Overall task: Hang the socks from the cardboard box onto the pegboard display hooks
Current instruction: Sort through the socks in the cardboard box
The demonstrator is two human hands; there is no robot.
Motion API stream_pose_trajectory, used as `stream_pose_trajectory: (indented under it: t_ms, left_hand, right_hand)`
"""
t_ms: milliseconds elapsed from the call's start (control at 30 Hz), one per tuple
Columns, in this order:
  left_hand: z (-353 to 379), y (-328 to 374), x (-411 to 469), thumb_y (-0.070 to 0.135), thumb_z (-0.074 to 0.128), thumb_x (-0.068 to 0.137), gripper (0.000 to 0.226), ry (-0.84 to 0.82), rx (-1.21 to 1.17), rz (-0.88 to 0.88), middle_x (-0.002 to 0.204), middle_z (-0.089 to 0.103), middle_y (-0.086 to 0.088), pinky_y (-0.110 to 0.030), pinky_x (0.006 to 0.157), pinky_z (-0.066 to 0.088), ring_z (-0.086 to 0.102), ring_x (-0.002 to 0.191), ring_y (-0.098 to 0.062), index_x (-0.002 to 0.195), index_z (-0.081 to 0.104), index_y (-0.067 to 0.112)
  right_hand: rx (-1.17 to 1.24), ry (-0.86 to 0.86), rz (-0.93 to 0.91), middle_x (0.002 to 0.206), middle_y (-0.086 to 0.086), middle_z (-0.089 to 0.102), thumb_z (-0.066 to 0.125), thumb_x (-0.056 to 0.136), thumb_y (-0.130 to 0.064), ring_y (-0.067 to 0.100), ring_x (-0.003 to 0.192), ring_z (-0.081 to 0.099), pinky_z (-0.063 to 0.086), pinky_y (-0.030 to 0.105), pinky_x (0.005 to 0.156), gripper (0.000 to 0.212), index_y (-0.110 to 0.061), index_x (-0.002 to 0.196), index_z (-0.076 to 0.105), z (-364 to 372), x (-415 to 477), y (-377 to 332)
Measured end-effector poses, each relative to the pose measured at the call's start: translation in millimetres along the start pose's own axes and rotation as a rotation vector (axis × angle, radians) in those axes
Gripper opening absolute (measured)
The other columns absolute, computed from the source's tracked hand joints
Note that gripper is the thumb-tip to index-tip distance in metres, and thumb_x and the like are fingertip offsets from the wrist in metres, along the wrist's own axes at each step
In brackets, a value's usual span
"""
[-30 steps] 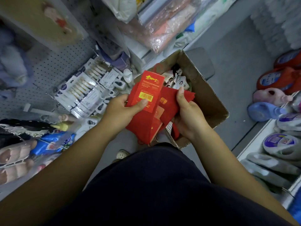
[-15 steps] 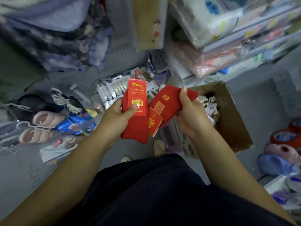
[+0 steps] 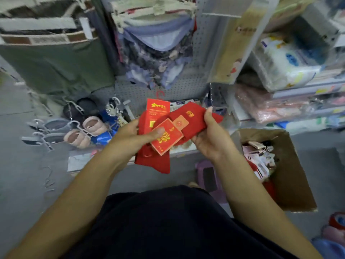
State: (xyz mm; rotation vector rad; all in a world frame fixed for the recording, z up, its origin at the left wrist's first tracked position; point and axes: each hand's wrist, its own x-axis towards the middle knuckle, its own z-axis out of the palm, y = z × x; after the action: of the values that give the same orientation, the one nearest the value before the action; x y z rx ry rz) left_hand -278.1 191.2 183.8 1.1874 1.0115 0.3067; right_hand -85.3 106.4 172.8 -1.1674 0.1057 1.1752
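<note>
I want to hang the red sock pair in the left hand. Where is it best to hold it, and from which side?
Probably grip the red sock pair on its stiff card header, just below the small red hook, pinching front and back from the side. The hook points up toward the pegboard, so it stays free. The left hand now holds lower, on the soft fabric.

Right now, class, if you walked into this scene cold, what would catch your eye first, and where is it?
The bright red socks at the centre, gripped by the left hand and the right hand, with gold-printed red card labels on them. To the right, on the floor, an open cardboard box holds more packs. Behind, clothing hangs on the grey pegboard.
</note>
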Motion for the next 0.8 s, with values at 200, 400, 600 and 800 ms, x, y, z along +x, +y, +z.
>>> stream_pose_trajectory:
  t_ms: [200, 400, 600, 800]
  left_hand:
    - [-38, 5, -10, 0.014, 0.088, 0.074, 0.042, 0.054, 0.125, 0.028, 0.099, 0.080, 0.001, -0.046, 0.088, 0.060, 0.077, 0.090, -0.021, 0.111, 0.069, 0.023]
    - [-52, 24, -17, 0.018, 0.089, 0.076, 0.048, -0.145, 0.396, 0.038, 0.103, 0.079, 0.002, -0.047, 0.090, 0.060, 0.077, 0.094, -0.020, 0.118, 0.066, 0.026]
    - [-35, 29, -23, 0.039, 0.074, 0.086, 0.033, -0.175, 0.182, 0.020, 0.106, 0.079, -0.002, -0.033, 0.075, 0.061, 0.077, 0.094, -0.021, 0.116, 0.069, 0.026]
    - [-40, 26, -18, 0.043, 0.057, 0.100, 0.029, 0.046, 0.056, 0.058, 0.103, 0.080, -0.002, -0.035, 0.081, 0.059, 0.076, 0.097, -0.022, 0.114, 0.072, 0.022]
  right_hand:
    - [-0.535, 0.043, -0.284, 0.137, 0.008, 0.061, 0.069, 0.096, -0.031, 0.014, 0.109, 0.066, 0.056, 0.034, 0.089, 0.058, -0.014, 0.144, 0.042, -6, -7, 13]
    - [-1.121, -0.257, -0.456, 0.136, -0.011, 0.061, 0.079, 0.078, -0.049, 0.001, 0.126, 0.055, 0.043, 0.028, 0.106, 0.068, -0.027, 0.137, 0.054, 5, -24, 1]
    - [-1.149, -0.413, -0.262, 0.093, 0.015, 0.075, 0.082, 0.081, -0.033, 0.022, 0.079, 0.073, 0.058, 0.038, 0.072, 0.033, -0.016, 0.107, 0.071, 8, -34, -5]
    - [-0.940, -0.276, -0.281, 0.078, 0.000, 0.073, 0.066, 0.096, -0.026, 0.007, 0.066, 0.064, 0.049, 0.022, 0.062, 0.025, -0.002, 0.097, 0.066, -30, -35, -8]
